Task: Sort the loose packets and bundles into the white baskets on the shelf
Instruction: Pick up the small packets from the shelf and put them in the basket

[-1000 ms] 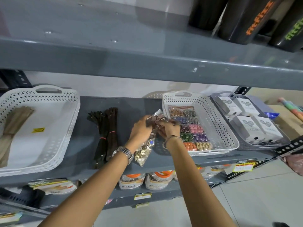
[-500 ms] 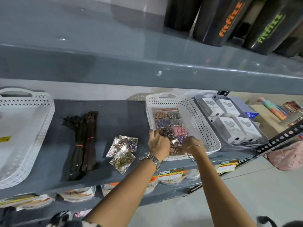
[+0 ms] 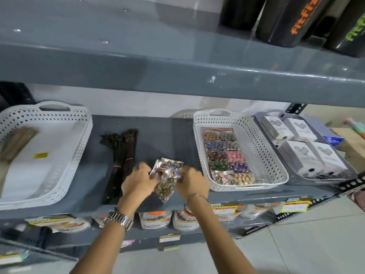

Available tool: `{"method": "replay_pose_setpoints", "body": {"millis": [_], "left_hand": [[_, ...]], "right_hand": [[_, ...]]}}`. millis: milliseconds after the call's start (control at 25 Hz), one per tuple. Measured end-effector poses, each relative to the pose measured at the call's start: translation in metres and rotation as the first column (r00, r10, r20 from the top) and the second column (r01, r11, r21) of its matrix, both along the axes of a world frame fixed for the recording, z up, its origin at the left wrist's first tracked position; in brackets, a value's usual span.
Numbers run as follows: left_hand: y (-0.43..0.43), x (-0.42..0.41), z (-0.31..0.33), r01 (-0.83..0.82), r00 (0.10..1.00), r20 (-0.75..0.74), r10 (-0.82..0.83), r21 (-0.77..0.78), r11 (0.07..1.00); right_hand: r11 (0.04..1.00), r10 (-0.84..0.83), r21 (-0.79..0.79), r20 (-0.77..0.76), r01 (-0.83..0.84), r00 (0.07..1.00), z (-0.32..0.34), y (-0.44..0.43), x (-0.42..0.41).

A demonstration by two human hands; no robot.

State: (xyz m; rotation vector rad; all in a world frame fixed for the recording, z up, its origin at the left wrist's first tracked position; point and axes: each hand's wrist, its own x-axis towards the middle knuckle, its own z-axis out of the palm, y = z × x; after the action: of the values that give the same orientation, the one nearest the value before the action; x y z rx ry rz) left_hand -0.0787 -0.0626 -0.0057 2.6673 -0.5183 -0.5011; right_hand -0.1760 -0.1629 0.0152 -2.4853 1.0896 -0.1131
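Note:
Clear packets of metal buttons (image 3: 166, 176) lie on the grey shelf between two white baskets. My left hand (image 3: 138, 180) grips their left edge and my right hand (image 3: 192, 181) grips their right edge. The right white basket (image 3: 262, 151) holds rows of coloured button packets (image 3: 227, 155). A bundle of dark brown cords (image 3: 120, 161) with red ties lies on the shelf left of my hands. The left white basket (image 3: 65, 161) holds a tan bundle (image 3: 17, 141) at its left side.
A grey basket (image 3: 343, 175) with white boxes (image 3: 314, 153) stands at the far right. The shelf above (image 3: 177, 62) overhangs, carrying black bottles (image 3: 292, 18). Packaged goods (image 3: 156, 220) and price tags line the lower shelf. Tiled floor lies below right.
Both hands left the right basket, where a packet was set down, and moved left to the loose button packets on the shelf, now gripping them from both sides.

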Motion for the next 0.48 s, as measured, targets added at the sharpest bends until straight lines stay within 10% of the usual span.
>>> {"method": "replay_pose_setpoints", "body": {"millis": [200, 480], "left_hand": [[0.017, -0.013, -0.018, 0.073, 0.977, -0.196, -0.082, -0.051, 0.996], [-0.037, -0.023, 0.029, -0.042, 0.997, -0.076, 0.003, -0.514, 0.857]], "right_hand": [[0.965, -0.013, 0.261, -0.019, 0.018, 1.0, -0.029, -0.002, 0.012], [0.936, -0.282, 0.321, 0.426, 0.147, 0.86, 0.021, -0.056, -0.016]]}}
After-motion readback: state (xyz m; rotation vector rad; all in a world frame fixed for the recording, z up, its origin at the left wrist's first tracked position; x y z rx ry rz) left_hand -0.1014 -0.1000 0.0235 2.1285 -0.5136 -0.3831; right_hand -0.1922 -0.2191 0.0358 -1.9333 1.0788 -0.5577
